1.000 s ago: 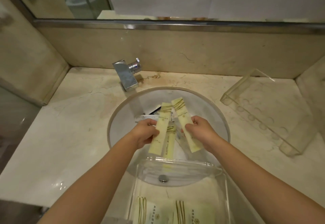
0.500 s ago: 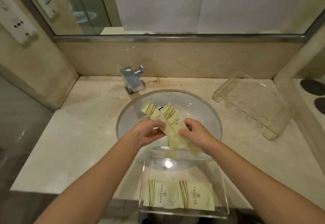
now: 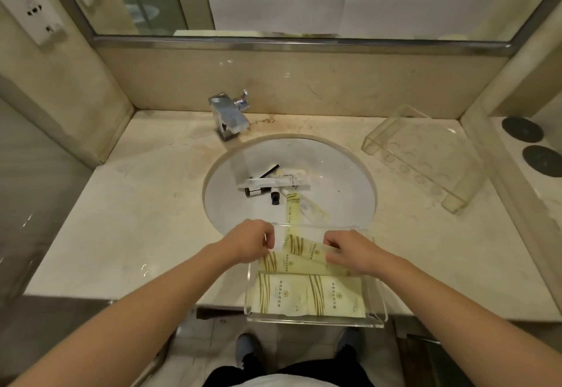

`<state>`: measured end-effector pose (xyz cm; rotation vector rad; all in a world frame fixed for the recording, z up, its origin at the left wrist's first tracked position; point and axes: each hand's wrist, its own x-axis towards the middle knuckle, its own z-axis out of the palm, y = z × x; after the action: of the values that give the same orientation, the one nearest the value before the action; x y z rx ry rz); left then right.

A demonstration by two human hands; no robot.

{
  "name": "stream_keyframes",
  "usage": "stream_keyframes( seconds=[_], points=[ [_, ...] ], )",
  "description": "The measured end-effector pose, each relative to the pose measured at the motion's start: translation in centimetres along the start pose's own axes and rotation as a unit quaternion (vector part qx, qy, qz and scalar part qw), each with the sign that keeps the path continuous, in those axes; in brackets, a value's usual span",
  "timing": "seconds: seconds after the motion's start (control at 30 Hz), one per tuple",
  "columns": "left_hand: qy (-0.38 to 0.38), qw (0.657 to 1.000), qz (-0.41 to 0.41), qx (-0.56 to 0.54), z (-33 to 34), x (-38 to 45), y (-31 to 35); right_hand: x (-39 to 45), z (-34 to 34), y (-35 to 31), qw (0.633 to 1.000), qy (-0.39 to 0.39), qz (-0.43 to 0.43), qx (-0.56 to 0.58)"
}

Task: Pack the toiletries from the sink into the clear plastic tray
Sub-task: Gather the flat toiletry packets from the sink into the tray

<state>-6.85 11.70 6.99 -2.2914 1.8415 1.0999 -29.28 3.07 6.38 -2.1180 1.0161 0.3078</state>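
while both hands point(image 3: 248, 242) point(image 3: 349, 251) place two packets point(image 3: 299, 257), perhaps four fill the tray point(image 3: 316, 322).

Dim warm indoor light; soft glare on countertop point(image 3: 143, 268) at left; wide-angle bend at edges; slight overall softness.

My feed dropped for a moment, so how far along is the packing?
Done: two wide packets lie flat in the clear tray. In hand: left hand and right hand are setting two long sachets into the tray's far end. Left: the sink holds a yellow sachet, small dark bottles and other pieces.
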Motion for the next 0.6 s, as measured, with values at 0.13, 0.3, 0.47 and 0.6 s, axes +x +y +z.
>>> stream_keyframes(
  seconds=[0.13, 0.3, 0.47, 0.6],
  points=[
    [0.035, 0.988, 0.029, 0.149, 1.9, -0.5, 0.5, 0.0, 0.9, 0.2, 0.999, 0.014, 0.010, -0.028],
    [0.088, 0.976, 0.062, 0.190, 3.1, -0.9, 0.4, -0.1, 0.5, -0.7, 0.994, 0.068, -0.020, -0.081],
    [0.164, 0.981, 0.017, 0.104, 2.1, -1.1, 0.1, 0.7, 1.4, -2.2, 0.980, 0.101, -0.073, -0.154],
    [0.170, 0.981, 0.002, 0.098, 1.2, -1.2, -0.5, 2.3, 2.9, -3.1, 0.963, 0.144, -0.113, -0.198]
  ],
)
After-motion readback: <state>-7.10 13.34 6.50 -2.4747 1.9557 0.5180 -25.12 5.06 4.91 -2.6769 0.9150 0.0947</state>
